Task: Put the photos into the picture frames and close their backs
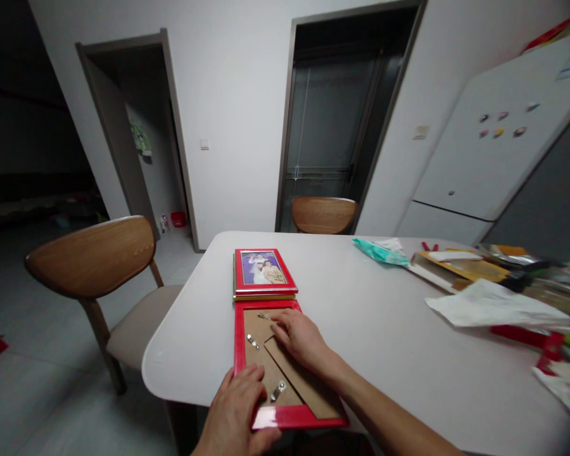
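A red picture frame [240,339] lies face down on the white table, its brown backing board [261,361] upward with a stand leg set into it. My left hand [237,405] grips the frame's near left corner, fingers along the side and thumb at the front edge. Curled over the far part of the backing, my right hand [300,335] has its fingertips at a metal clip [263,316] by the top edge. Two more clips show, one on the left side [253,342] and one near my left fingers [278,391]. The right side of the backing is partly under my right forearm.
Just beyond lies a stack of frames, the top one a red frame with a photo [265,268]. A teal packet [381,251], white paper [496,304] and mixed clutter cover the table's right side. Wooden chairs stand at the left [95,253] and far side [323,214].
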Demonstrator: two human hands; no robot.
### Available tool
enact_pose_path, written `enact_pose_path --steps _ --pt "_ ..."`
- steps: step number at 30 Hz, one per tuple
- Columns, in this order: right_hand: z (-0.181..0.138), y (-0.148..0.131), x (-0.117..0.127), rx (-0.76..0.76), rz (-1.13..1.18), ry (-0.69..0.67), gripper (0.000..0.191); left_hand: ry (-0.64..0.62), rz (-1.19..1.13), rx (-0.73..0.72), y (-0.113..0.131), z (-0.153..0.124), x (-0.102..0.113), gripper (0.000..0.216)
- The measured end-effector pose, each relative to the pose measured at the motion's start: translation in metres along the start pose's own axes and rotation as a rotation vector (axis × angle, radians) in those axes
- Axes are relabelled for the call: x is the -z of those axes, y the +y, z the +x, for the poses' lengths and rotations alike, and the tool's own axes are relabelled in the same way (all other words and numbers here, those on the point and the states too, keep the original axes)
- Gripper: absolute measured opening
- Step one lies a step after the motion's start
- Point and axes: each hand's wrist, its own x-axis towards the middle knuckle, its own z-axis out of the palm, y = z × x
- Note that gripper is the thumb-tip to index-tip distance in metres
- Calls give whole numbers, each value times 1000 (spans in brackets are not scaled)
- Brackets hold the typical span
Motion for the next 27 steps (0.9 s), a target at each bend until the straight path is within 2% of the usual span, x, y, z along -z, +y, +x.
enact_pose_path --steps 4,7,16,21,27 --pt "31 -5 -15 -94 -29 7 21 2 -31 24 3 1 2 30" --pt "41 -5 -25 -163 -51 28 23 -5 -55 51 4 1 4 29" --pt "50 1 -31 -302 -85 29 18 -15 -79 83 5 0 4 27" --pt "49 -2 -30 -320 -71 4 15 -42 -77 76 6 -1 5 28" --pt "51 -5 -28 -329 -65 22 21 -8 -77 72 4 -3 1 30"
